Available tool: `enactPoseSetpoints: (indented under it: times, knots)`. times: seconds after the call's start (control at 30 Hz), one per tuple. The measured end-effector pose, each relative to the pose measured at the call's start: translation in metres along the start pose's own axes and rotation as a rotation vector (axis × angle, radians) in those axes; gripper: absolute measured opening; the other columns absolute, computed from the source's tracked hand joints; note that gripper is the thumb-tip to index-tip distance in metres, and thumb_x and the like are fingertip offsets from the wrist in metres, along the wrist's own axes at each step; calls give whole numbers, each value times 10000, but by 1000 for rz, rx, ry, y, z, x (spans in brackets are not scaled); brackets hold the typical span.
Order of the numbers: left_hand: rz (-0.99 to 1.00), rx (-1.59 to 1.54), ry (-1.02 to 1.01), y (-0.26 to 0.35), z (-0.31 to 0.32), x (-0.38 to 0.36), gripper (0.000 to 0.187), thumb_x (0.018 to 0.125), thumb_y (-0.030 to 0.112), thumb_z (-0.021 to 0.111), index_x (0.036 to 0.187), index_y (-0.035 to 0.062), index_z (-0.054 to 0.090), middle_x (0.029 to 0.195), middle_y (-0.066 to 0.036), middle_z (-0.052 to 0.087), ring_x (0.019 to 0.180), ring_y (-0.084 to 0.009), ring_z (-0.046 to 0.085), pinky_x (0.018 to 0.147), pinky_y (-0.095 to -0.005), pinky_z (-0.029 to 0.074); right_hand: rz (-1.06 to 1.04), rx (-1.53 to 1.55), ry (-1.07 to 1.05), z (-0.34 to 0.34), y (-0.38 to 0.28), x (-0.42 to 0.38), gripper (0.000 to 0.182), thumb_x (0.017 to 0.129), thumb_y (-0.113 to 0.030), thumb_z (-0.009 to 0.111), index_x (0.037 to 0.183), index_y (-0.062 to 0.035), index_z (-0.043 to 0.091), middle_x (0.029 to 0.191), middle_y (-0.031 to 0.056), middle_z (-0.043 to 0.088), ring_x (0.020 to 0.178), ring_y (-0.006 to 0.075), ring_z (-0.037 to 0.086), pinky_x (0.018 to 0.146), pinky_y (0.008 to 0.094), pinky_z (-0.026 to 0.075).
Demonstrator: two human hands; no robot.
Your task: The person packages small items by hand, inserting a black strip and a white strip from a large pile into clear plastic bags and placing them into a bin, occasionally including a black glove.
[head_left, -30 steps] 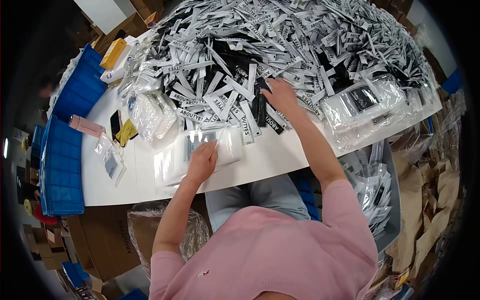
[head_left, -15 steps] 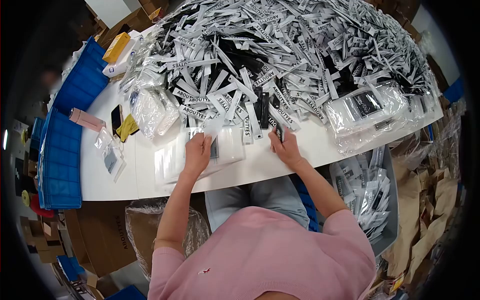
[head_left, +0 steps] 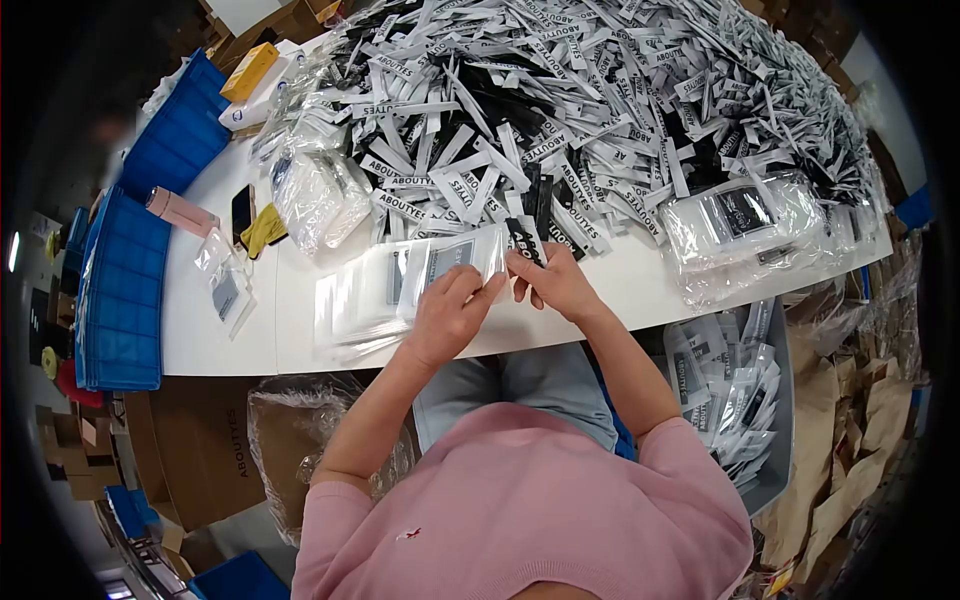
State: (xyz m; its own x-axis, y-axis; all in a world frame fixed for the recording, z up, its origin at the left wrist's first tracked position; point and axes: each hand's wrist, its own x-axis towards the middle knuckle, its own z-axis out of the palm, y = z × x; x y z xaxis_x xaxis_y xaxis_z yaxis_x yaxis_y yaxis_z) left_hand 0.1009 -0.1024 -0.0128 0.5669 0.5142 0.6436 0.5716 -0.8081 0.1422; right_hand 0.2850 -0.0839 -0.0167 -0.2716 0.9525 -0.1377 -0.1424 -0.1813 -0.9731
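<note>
My left hand (head_left: 452, 312) is closed on the edge of a clear plastic bag (head_left: 440, 262) with a grey printed panel. Close beside it, my right hand (head_left: 552, 283) pinches a black label strip (head_left: 524, 238) with white lettering, at the bag's right end. The fingers of both hands nearly touch. Under and left of the held bag lies a fanned stack of similar clear bags (head_left: 345, 305). Behind the hands rises a large heap of white and black "ABOUTYES" strips (head_left: 590, 110).
Plastic-wrapped bags (head_left: 740, 225) lie at the right. At the left are a pink bottle (head_left: 182, 212), a phone (head_left: 242, 212), a yellow cloth (head_left: 263, 230) and blue bins (head_left: 125, 290). A grey bin (head_left: 780, 450) of filled bags stands below the table's right edge.
My left hand has moved right and down, bringing a bag off the stack. My right hand has shifted slightly left with the black strip, and the two hands have come together.
</note>
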Motion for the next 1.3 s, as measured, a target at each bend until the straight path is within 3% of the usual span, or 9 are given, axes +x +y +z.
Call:
enactPoseSetpoints:
  times: [0.17,0.27,0.4,0.53,0.7,0.87,1.1,1.17,1.3]
  knots:
    - [-2,52,-77,5,-8,-2,334,677,-8,643,1009,21,629,778,-69,494,736,-232,548,615,-321,485,21,-84,-9,-3,12,9,244,832,-221,612,783,15,582,651,69,601,481,86,544,345,196,347]
    - [-697,-583,26,18,0,-5,378,758,205,715,1032,-26,595,949,-80,596,814,-175,587,649,-286,493,-90,-274,-38,6,5,3,218,806,-220,638,835,-8,596,647,86,606,506,126,563,425,256,413]
    - [-1004,-971,-7,9,-8,6,151,792,-1,553,923,-47,613,764,-29,625,695,-64,560,625,-214,470,-584,-758,7,29,-7,-6,246,725,-181,682,923,-43,637,719,130,613,662,345,575,592,358,464]
    - [-1181,-1323,103,9,-21,19,164,825,11,513,931,-34,629,806,-58,633,708,-111,606,675,-255,525,-518,-395,-80,20,-12,-4,181,825,-191,632,851,-14,608,631,128,569,507,210,514,512,283,426]
    - [-879,-986,-27,-8,6,11,216,779,-45,558,983,-20,625,802,-20,631,723,-53,559,629,-205,470,-659,-989,57,18,-6,-1,247,683,-103,671,905,-46,578,762,131,595,673,290,602,547,356,467]
    - [-743,-752,67,-29,6,20,289,607,-98,606,875,-6,665,711,-24,605,612,-77,513,571,-226,437,-711,-996,33,31,-21,-19,279,623,-69,668,878,-53,557,755,109,589,689,301,598,555,373,475]
    - [-719,-405,85,-14,-24,54,477,661,-105,548,1081,99,642,638,-67,549,465,-105,459,429,-268,383,-908,-907,259,7,-30,1,195,639,-51,679,775,-34,540,656,126,533,581,325,547,499,360,436]
    - [-228,-3,219,-17,-24,58,546,604,-119,534,1067,143,658,579,-50,486,432,-172,445,383,-294,357,-793,-783,376,11,-22,15,171,640,-20,667,740,-26,528,652,131,529,577,331,544,500,369,435]
    - [-254,82,296,-30,-16,66,614,591,-111,531,1130,166,624,567,-46,461,430,-220,436,416,-338,377,-869,-797,410,24,-25,13,369,718,-175,721,987,-15,526,879,144,589,737,330,596,579,368,485]
